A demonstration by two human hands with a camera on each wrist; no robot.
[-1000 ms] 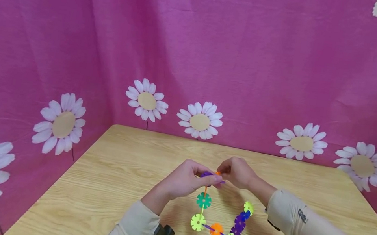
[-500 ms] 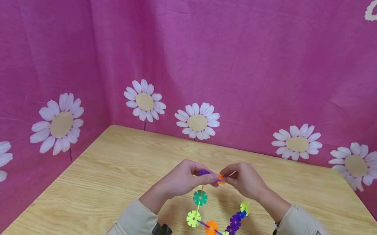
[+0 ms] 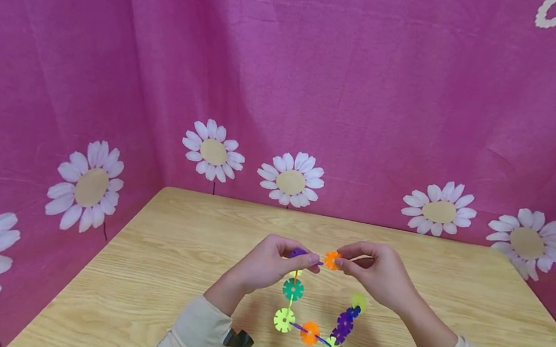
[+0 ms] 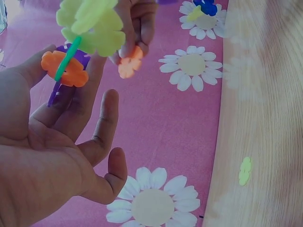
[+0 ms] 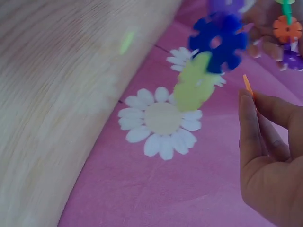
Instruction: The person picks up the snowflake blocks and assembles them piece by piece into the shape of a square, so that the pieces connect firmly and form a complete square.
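My left hand (image 3: 265, 267) pinches a purple notched disc (image 3: 297, 253) at one end of a chain of interlocking plastic discs. From there the chain hangs in a U, through a green disc (image 3: 293, 289), a yellow-green disc (image 3: 284, 320), an orange disc (image 3: 309, 333) and more purple ones (image 3: 344, 325). Its other end rises to a blue disc (image 5: 218, 43) and a yellow-green disc (image 5: 194, 82). Between thumb and fingers, my right hand (image 3: 384, 276) pinches a loose orange disc (image 3: 332, 260), just right of the left fingertips. The left ring and little fingers are spread in the left wrist view.
Below lies a wooden table (image 3: 184, 243). A single yellow-green disc (image 4: 245, 171) lies on it in the left wrist view. Behind and to the left hangs a pink cloth (image 3: 373, 92) printed with white daisies. Dark straps show at both wrists.
My right hand has drawn right and back from the left fingertips with the orange disc, which now shows its face. The left hand and hanging chain have barely moved.
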